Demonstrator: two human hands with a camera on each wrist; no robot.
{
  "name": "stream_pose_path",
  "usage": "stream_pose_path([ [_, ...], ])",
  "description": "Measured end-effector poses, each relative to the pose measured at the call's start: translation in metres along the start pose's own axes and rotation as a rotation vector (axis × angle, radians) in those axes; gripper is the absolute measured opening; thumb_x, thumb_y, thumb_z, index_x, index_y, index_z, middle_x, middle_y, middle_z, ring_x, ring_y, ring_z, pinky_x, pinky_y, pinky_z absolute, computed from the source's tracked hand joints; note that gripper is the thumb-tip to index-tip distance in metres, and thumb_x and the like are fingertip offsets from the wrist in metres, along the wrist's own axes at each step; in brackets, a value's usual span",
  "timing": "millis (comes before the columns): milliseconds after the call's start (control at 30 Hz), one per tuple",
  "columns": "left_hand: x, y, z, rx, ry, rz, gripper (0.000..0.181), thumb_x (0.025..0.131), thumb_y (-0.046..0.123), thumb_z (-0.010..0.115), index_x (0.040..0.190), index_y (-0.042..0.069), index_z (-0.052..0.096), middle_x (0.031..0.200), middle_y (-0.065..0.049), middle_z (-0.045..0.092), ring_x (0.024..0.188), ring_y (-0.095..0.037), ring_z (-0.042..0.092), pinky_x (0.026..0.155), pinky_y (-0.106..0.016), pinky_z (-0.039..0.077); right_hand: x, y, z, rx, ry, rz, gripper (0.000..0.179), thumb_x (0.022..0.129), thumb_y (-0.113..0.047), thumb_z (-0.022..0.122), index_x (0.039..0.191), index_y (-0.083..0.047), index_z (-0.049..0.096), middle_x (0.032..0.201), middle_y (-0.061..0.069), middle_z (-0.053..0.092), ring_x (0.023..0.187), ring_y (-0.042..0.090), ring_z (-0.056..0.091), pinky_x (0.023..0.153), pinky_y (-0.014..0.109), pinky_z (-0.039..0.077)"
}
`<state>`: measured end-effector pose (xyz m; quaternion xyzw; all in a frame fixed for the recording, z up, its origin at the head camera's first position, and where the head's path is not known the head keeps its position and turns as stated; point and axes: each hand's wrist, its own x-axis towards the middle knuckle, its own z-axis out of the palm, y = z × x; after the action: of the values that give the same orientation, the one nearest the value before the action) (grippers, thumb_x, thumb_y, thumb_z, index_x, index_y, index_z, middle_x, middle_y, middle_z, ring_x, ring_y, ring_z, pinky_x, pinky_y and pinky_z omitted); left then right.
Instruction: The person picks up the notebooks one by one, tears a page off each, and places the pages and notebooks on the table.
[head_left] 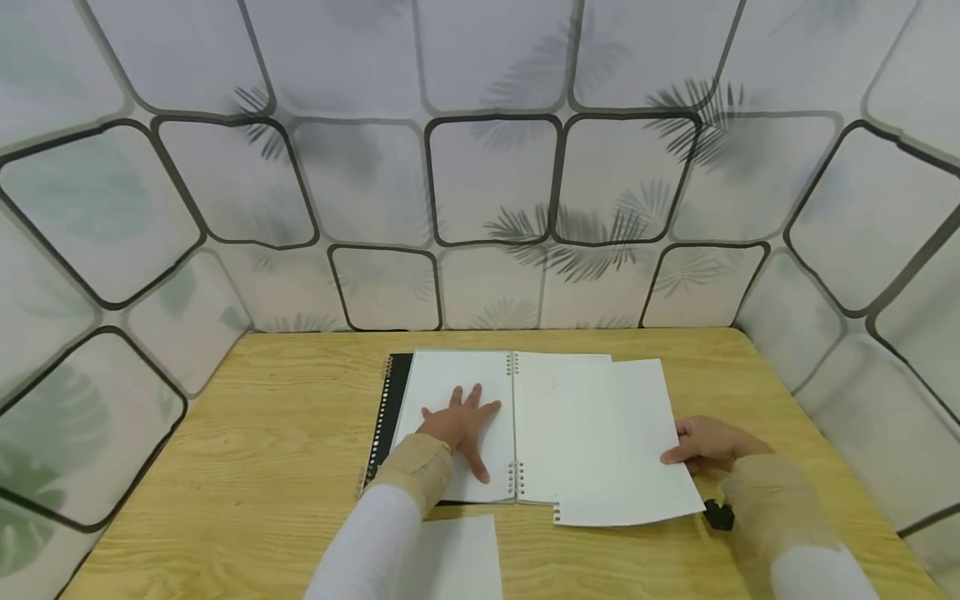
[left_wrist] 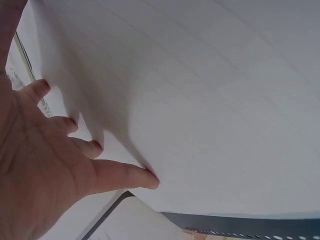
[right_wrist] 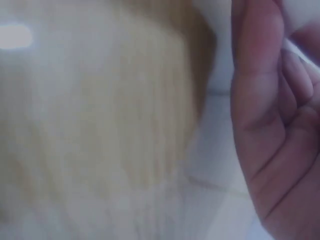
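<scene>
An open ring-bound notebook [head_left: 465, 371] with white pages lies on the table, its black punched strip [head_left: 386, 412] showing at the left. My left hand [head_left: 461, 427] rests on the left page with its fingers spread; in the left wrist view the fingertips [left_wrist: 151, 180] press on the paper. Over the right page lies a white loose-leaf sheet [head_left: 622, 450], shifted right and toward me, with punched holes at its lower left corner. My right hand [head_left: 708, 442] pinches this sheet by its right edge, thumb on top. The right wrist view shows the curled fingers [right_wrist: 257, 100] up close.
Another white sheet [head_left: 465, 554] lies at the front of the wooden table [head_left: 262, 450], partly under the left forearm. A small black object [head_left: 718, 515] sits by the right wrist. Patterned fabric walls [head_left: 491, 283] stand behind and at both sides.
</scene>
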<state>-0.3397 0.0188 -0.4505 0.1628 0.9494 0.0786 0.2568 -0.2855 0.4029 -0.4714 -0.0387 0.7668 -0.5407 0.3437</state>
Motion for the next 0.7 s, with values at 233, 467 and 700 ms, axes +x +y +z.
stream_pose_path([
  [233,-0.001,-0.002,0.004,-0.023,-0.009,-0.001,0.118,0.047,0.041,0.088,0.146,0.037,0.023,0.158,0.0,-0.001,0.146,-0.03,-0.005,0.104,-0.073,0.008,-0.001,-0.003,0.033,-0.036,0.125,0.081,0.018,0.089,-0.022,0.059,0.091,-0.004,0.06,0.071,-0.004,0.063,0.061,0.006,0.056,0.058,0.022,0.052],
  [467,-0.001,0.0,0.007,-0.022,0.001,0.018,0.117,0.048,0.042,0.087,0.146,0.036,0.023,0.158,-0.001,0.001,0.146,-0.031,-0.004,0.103,-0.074,0.008,-0.021,-0.008,0.05,-0.018,0.258,0.083,0.017,0.092,-0.023,0.055,0.082,-0.01,0.057,0.065,-0.006,0.057,0.056,0.005,0.049,0.055,0.021,0.047],
  [700,0.0,-0.001,0.005,0.001,0.017,0.024,0.117,0.048,0.044,0.087,0.146,0.036,0.023,0.158,-0.001,0.001,0.146,-0.031,-0.003,0.103,-0.074,0.01,-0.062,-0.001,0.077,0.081,0.048,0.015,0.022,0.092,-0.023,0.054,0.072,-0.015,0.051,0.058,-0.009,0.051,0.051,0.002,0.046,0.053,0.017,0.045],
])
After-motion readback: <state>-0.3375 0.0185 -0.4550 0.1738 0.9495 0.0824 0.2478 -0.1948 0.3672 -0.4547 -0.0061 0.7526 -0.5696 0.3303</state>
